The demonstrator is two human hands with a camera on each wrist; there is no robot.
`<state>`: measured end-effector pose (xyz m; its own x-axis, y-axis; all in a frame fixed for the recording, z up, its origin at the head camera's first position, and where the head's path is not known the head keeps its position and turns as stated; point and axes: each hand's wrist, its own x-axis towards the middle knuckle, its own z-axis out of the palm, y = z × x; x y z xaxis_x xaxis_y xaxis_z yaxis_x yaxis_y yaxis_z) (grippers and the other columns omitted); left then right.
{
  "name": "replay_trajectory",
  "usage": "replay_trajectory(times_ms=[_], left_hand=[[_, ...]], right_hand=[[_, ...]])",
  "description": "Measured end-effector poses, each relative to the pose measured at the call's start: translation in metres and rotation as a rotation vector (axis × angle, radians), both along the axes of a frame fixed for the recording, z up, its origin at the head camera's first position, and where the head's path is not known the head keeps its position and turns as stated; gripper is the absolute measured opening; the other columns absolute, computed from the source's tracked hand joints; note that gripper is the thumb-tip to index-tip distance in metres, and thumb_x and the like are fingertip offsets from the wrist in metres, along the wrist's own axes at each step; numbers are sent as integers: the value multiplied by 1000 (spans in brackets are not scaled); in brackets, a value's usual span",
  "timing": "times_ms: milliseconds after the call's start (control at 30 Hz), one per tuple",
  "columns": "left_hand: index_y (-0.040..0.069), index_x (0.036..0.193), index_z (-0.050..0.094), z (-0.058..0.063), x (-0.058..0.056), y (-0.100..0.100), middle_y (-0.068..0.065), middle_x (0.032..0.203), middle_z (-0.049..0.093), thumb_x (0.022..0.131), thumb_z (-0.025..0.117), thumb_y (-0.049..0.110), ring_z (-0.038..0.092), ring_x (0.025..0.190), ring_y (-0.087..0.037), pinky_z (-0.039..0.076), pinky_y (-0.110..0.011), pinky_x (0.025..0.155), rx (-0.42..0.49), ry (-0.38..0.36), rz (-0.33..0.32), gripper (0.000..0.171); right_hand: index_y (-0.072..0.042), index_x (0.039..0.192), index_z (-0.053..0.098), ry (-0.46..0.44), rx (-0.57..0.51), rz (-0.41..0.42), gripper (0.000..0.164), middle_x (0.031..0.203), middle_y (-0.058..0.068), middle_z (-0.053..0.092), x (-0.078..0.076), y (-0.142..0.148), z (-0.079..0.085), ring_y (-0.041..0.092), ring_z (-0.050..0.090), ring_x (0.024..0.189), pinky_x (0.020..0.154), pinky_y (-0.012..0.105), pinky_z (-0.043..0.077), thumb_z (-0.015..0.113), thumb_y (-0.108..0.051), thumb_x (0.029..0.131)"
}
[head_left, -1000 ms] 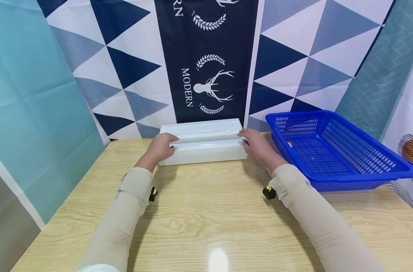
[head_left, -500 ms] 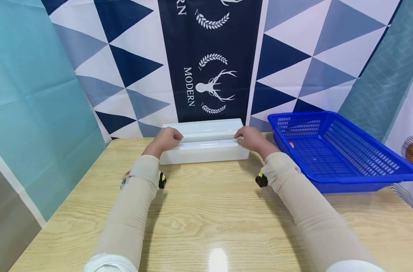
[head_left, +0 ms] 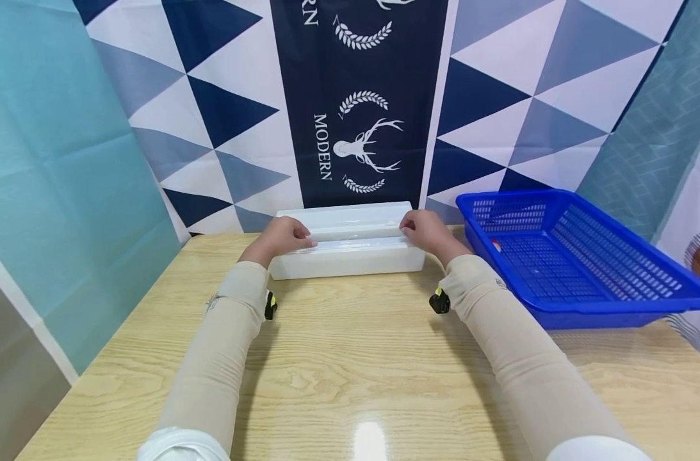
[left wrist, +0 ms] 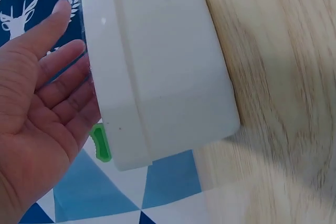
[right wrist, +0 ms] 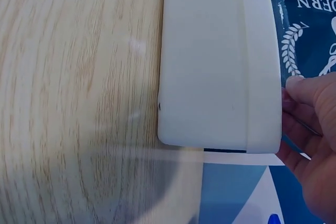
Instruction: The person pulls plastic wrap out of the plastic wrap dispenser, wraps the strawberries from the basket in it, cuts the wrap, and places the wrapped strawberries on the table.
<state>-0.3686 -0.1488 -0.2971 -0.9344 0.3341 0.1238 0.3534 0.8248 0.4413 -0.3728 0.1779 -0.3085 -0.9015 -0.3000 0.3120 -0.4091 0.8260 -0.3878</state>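
A long white plastic box (head_left: 350, 261) lies near the back of the table, its white lid (head_left: 350, 215) raised behind it. A narrow strip of clear film (right wrist: 282, 30) runs along the front part's top edge in the right wrist view. My left hand (head_left: 282, 237) is at the box's left end, fingertips against that edge and thumb held apart. At the other end, my right hand (head_left: 427, 230) pinches the film between thumb and index finger, the other fingers curled behind the box. A small green plastic piece (left wrist: 102, 143) shows beside the box's left end.
A blue perforated basket (head_left: 586, 256) stands to the right, with a small reddish thing (head_left: 496, 245) at its inner left side. Patterned cloth (head_left: 361, 96) hangs right behind the box. Bare wood tabletop (head_left: 350, 358) lies in front, between my forearms.
Both hands have moved inward from the box's ends along its top edge. The left thumb has since stretched out from the fingers. The box has stayed in place.
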Motion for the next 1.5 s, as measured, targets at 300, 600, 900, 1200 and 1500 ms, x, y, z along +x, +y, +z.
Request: replay_trajectory(times_ms=[300,600,900,1200,1500], left_hand=[[9,81,70,0,-5,1,-1,80,65,79,62,13,53,73,-17,45,-31,71,-201,86,-52,8],[15,79,67,8,-7,-3,1,86,63,80,49,1,53,76,-16,47,-35,67,-356,206,139,23],[13,84,70,6,-15,3,-2,87,66,84,52,4,59,78,-19,49,-35,67,-334,303,195,20],[13,90,71,13,-18,5,-3,88,67,84,60,13,61,81,-22,50,-38,71,-332,369,227,13],[11,96,69,20,-17,5,-5,95,66,84,59,14,60,88,-22,48,-38,77,-320,385,235,16]], right_hand=[[-5,89,63,-19,-68,-83,10,86,10,62,0,-2,-2,23,54,80,75,37,44,55,-9,86],[-5,91,62,-25,-76,-119,10,87,11,60,-4,0,-5,24,52,81,77,37,43,54,-10,86],[-3,89,62,36,-101,-126,11,80,9,60,-4,4,-5,24,51,77,71,36,42,54,-9,85],[-3,88,63,53,-145,-140,10,80,10,60,-7,6,-1,23,52,74,67,34,43,54,-8,85],[-2,89,61,54,-154,-145,10,77,10,58,-7,5,8,22,53,71,64,33,43,53,-8,87]])
